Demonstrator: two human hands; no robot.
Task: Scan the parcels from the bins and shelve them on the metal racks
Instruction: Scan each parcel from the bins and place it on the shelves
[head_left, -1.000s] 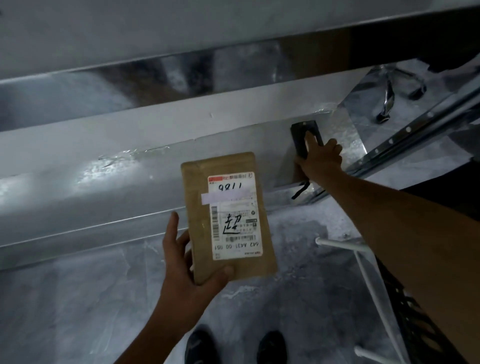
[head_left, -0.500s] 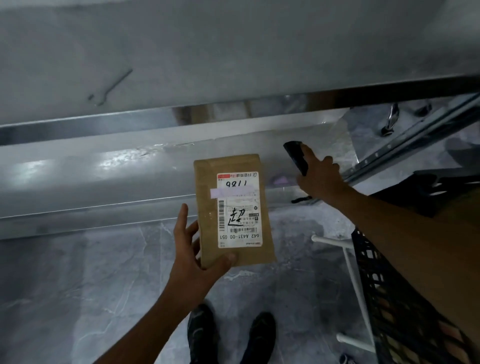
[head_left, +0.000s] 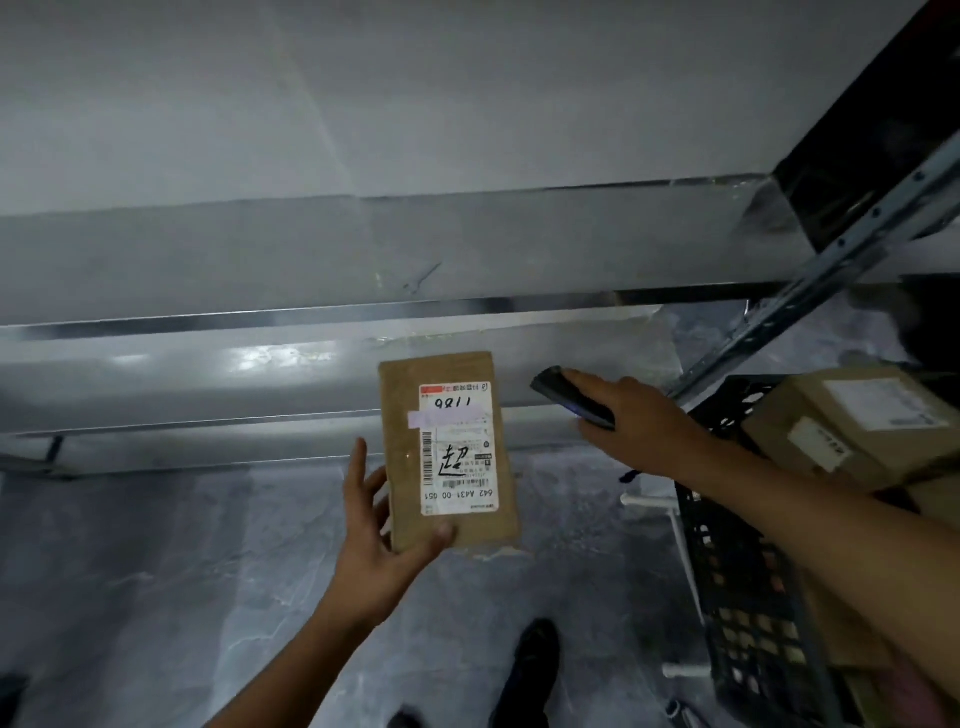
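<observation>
Parcel (head_left: 447, 452) held label-up before rack (head_left: 208, 374), left hand (head_left: 384, 540) pinching its near edge. Right hand (head_left: 639, 426) grips scanner (head_left: 569, 397) just right. Scanning step judged underway; next needs beam on barcode (head_left: 427, 458).

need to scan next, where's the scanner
Head view, right of centre: the scanner is in the right hand, between the parcel and the bin.

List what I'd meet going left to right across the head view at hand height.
left hand → brown parcel it holds → scanner → right hand gripping it → black bin of parcels
</observation>
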